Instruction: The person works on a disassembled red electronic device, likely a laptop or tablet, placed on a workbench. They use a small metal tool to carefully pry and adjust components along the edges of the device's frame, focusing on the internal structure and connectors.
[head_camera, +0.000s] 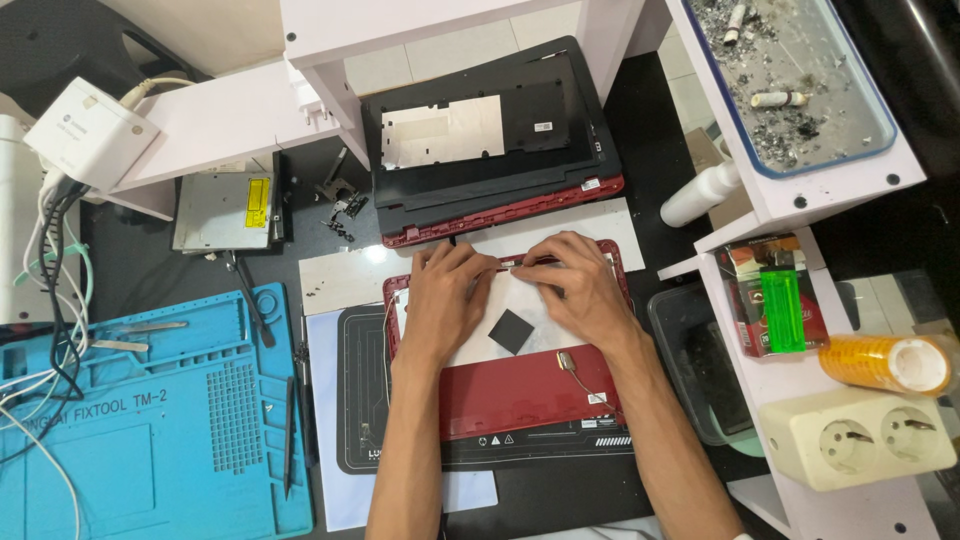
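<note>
A red laptop lid shell (520, 392) lies open side up on a black mat (355, 400) in front of me, with a white inner sheet and a small black square pad (511, 331) in its middle. My left hand (447, 296) rests palm down on the shell's upper left part, fingertips at its far edge. My right hand (577, 286) presses on the upper right part, fingers pinching at the far rim near a thin strip. A thin cable (578, 376) runs across the red lower part.
A black and red laptop base (492, 140) lies beyond the shell. A silver drive (225, 212) and loose screws sit to the left. A blue work mat (150, 420) with tools lies at far left. White shelving at right carries a socket strip (860, 438), tape roll (890, 362) and ash tray (795, 80).
</note>
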